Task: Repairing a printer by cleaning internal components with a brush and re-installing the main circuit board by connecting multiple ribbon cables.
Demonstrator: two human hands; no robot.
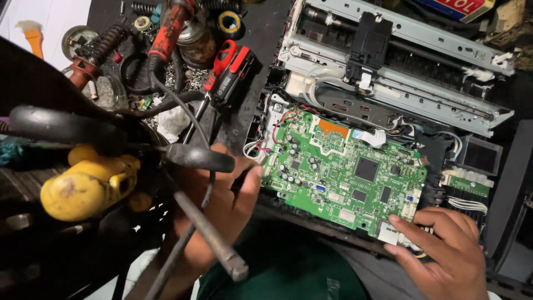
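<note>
- A dark workbench (244,119) carries everything.
- An opened printer (400,66) lies on its right part, a green circuit board (344,172) on top.
- On the left part lie a red-handled screwdriver (219,66), a roll of tape (229,23), metal springs (143,8), small screws (191,78), and black cables (166,94).

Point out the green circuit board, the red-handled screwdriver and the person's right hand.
green circuit board (347,178), head view, middle of the board beside the large black chip.
red-handled screwdriver (224,62), head view, on its red grip.
right hand (444,250), head view, back of the hand.
</note>
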